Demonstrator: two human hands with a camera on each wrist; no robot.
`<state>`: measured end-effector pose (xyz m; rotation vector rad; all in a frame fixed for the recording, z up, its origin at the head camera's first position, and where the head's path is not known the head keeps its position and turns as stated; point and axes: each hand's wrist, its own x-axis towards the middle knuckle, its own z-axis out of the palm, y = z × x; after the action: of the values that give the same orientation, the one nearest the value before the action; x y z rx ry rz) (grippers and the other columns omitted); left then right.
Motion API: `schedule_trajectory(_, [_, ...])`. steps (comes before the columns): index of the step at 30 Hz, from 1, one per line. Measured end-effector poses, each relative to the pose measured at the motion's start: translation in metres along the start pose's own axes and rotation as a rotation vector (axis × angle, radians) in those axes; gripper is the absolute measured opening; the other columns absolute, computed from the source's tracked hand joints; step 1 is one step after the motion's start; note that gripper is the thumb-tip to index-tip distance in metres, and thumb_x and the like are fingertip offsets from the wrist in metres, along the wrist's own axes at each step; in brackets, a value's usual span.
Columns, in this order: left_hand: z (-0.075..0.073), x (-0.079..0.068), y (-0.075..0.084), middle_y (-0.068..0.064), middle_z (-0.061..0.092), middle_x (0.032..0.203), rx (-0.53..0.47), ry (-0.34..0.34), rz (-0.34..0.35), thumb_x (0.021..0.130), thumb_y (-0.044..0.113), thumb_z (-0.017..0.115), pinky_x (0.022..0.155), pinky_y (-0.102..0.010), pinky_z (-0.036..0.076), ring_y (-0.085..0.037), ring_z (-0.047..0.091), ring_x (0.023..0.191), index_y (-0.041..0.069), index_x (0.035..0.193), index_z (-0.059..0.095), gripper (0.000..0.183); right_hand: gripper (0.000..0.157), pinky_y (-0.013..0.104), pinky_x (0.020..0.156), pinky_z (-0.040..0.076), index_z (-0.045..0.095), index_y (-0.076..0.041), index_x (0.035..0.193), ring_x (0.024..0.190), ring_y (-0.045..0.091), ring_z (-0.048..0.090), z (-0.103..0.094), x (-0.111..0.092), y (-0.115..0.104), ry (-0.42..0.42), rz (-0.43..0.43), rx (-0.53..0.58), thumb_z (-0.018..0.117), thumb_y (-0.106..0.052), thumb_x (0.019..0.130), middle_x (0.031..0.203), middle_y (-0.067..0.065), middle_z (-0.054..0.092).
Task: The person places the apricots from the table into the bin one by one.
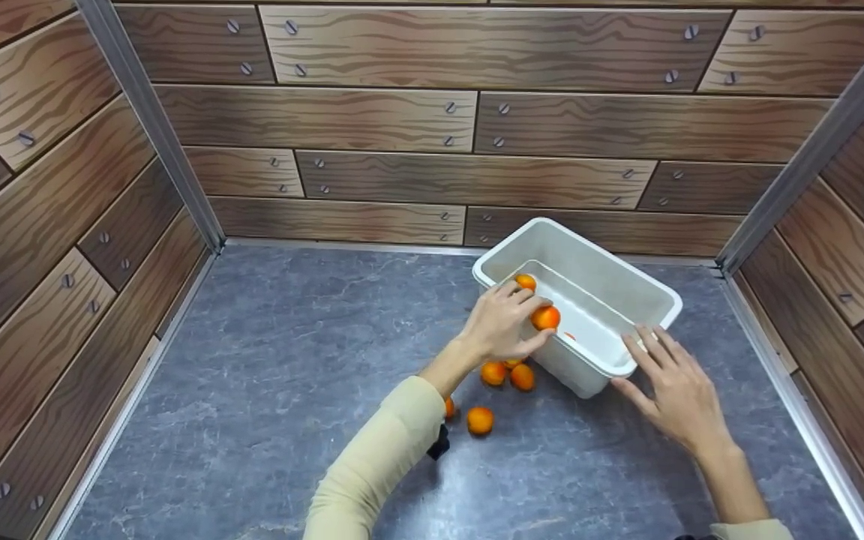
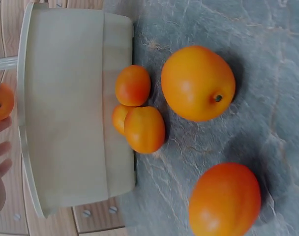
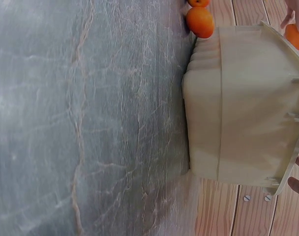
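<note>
My left hand [image 1: 505, 322] holds a small round orange fruit [image 1: 547, 318] at the left long rim of a white plastic bin [image 1: 578, 379]. The same held fruit [image 2: 2, 101] shows at the left edge of the left wrist view. Inside the bin lies another orange fruit [image 1: 526, 281], and a sliver of one more [image 1: 569, 336] peeks past the rim. My right hand [image 1: 676, 390] rests on the bin's near right corner, fairly straight fingers over the rim and thumb at the outside. In the right wrist view only parts of its fingers [image 3: 298, 187] show.
Several orange fruits lie on the grey marbled floor: some against the bin's left side [image 2: 144, 130], others closer to me [image 1: 480, 421]. My left forearm partly covers one fruit [image 1: 448, 407]. Wood-patterned walls [image 1: 387, 120] with metal edges stand close behind the bin.
</note>
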<state>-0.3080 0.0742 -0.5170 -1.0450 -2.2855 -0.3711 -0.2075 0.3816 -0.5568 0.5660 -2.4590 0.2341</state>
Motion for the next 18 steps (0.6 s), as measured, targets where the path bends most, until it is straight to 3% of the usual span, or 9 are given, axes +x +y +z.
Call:
schedule_trajectory(6, [0.008, 0.01, 0.005, 0.006, 0.077, 0.111, 0.0, -0.007, -0.016, 0.094, 0.052, 0.066, 0.109, -0.035, 0.051, -0.017, 0.068, 0.11, 0.024, 0.119, 0.074, 0.039, 0.082, 0.057, 0.116, 0.042, 0.059, -0.013, 0.15, 0.142, 0.042, 0.053, 0.002, 0.0, 0.0, 0.013, 0.002, -0.018, 0.039, -0.075, 0.101, 0.152, 0.017, 0.061])
schedule_trajectory(13, [0.017, 0.019, 0.01, 0.008, 0.077, 0.109, 0.007, -0.017, -0.045, 0.094, 0.053, 0.066, 0.095, -0.033, 0.055, -0.016, 0.068, 0.106, 0.025, 0.12, 0.074, 0.039, 0.079, 0.064, 0.11, 0.044, 0.06, -0.011, 0.149, 0.141, 0.044, 0.053, 0.0, -0.001, 0.0, 0.003, 0.01, -0.004, 0.046, -0.072, 0.1, 0.151, 0.019, 0.061])
schedule_trajectory(18, [0.024, 0.02, 0.009, 0.007, 0.077, 0.11, -0.002, -0.022, -0.088, 0.094, 0.053, 0.065, 0.093, -0.032, 0.056, -0.016, 0.069, 0.107, 0.025, 0.119, 0.073, 0.038, 0.079, 0.065, 0.11, 0.044, 0.06, -0.01, 0.148, 0.141, 0.045, 0.052, 0.0, -0.001, 0.0, -0.002, 0.008, 0.005, 0.047, -0.071, 0.1, 0.151, 0.021, 0.06])
